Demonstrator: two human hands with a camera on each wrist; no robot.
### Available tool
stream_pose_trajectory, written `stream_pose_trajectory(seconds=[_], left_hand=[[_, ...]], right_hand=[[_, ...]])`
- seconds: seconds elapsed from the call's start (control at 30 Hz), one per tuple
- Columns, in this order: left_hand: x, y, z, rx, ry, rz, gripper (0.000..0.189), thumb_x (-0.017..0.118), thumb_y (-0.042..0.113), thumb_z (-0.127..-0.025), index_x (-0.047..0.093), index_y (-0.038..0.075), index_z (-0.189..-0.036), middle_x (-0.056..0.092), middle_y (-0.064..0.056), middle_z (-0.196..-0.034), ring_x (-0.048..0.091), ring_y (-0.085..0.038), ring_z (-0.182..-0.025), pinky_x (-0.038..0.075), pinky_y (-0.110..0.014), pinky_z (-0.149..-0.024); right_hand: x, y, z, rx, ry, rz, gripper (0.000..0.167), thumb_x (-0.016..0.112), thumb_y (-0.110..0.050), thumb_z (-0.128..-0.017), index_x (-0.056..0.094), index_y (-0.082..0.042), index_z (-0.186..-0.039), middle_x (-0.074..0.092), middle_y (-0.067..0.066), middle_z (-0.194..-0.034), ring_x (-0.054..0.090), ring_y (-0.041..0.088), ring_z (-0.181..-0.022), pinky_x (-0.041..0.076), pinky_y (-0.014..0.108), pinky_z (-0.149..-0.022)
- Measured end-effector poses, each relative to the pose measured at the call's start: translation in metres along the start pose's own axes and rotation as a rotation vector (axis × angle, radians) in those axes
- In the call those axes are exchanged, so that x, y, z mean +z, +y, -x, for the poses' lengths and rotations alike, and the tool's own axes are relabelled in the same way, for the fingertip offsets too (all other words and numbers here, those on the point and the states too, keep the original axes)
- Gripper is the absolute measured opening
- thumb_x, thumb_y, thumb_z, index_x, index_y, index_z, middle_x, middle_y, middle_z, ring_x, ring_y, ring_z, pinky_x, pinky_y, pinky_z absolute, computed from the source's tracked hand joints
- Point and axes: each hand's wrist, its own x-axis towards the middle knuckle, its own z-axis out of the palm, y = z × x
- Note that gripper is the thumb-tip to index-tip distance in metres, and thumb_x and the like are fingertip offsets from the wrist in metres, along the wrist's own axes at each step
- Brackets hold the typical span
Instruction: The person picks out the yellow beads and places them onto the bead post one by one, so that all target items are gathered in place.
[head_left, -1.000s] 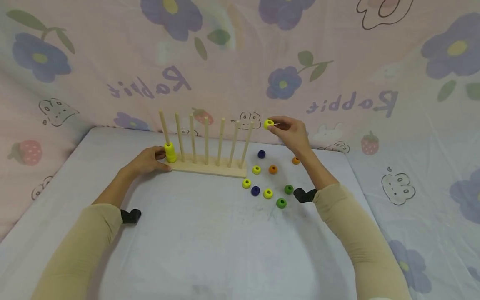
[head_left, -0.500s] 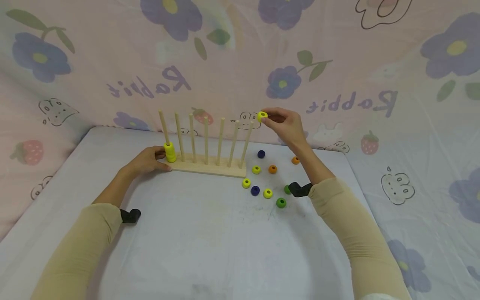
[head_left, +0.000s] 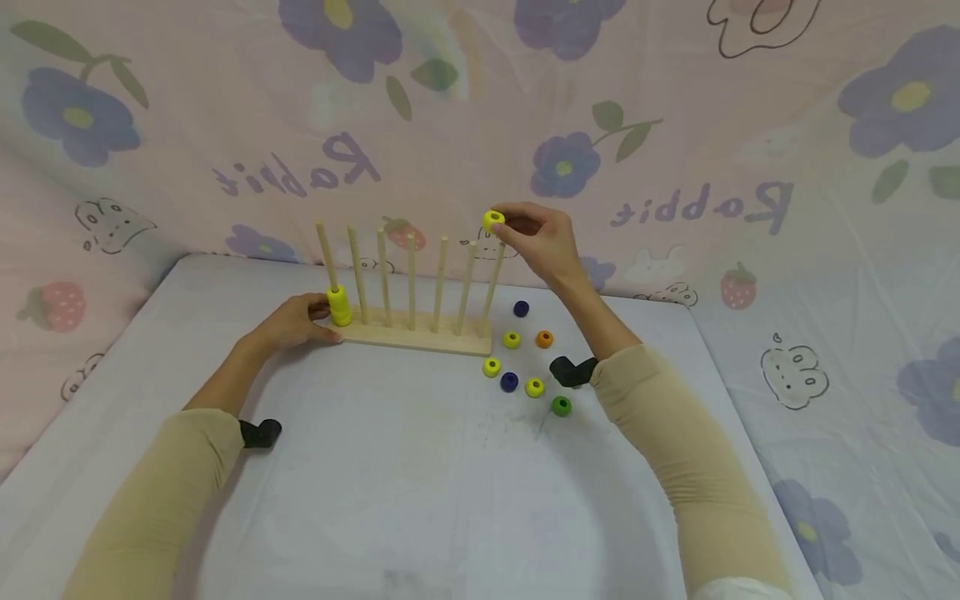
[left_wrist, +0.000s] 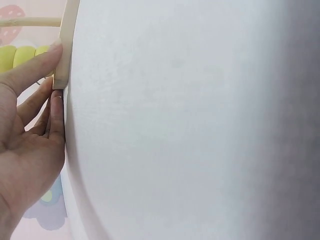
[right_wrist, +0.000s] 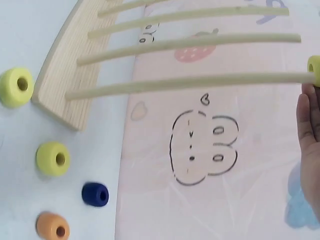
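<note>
My right hand pinches a yellow bead between thumb and fingertips, above the rightmost peg of a wooden peg rack. In the right wrist view that yellow bead is at the peg's tip, partly cut off by the frame edge. My left hand grips the left end of the rack's base. The left wrist view shows the thumb on the base and fingers around its end. Several stacked yellow beads sit on the leftmost peg; the other pegs are bare.
Right of the rack, loose beads lie on the white table: several yellow, two dark blue, an orange one and a green one. A patterned cloth hangs behind.
My right hand has moved left and slightly up with the yellow bead, from right of the rack to over the rightmost peg. The left hand and rack have stayed put.
</note>
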Motion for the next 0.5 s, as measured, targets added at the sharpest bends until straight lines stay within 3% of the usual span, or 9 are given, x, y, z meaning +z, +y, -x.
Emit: stream_pose_trajectory(seconds=[0.17, 0.5], left_hand=[[0.001, -0.003, -0.001, 0.005, 0.001, 0.006, 0.088, 0.081, 0.015, -0.083, 0.029, -0.010, -0.150, 0.036, -0.031, -0.151, 0.037, -0.044, -0.139, 0.027, -0.052, -0.118], [-0.001, 0.000, -0.001, -0.008, -0.004, 0.019, 0.090, 0.082, 0.016, -0.083, 0.027, -0.010, -0.151, 0.035, -0.031, -0.152, 0.036, -0.043, -0.139, 0.026, -0.052, -0.118]], right_hand=[[0.014, -0.003, -0.008, -0.026, -0.012, -0.039, 0.026, 0.072, 0.002, -0.088, 0.069, 0.010, -0.112, 0.072, 0.018, -0.104, 0.070, 0.023, -0.089, 0.059, 0.029, -0.083], [0.032, 0.010, -0.028, 0.025, -0.071, -0.036, 0.030, 0.078, -0.012, -0.087, 0.073, -0.003, -0.115, 0.074, 0.011, -0.105, 0.071, 0.018, -0.087, 0.059, 0.030, -0.080]])
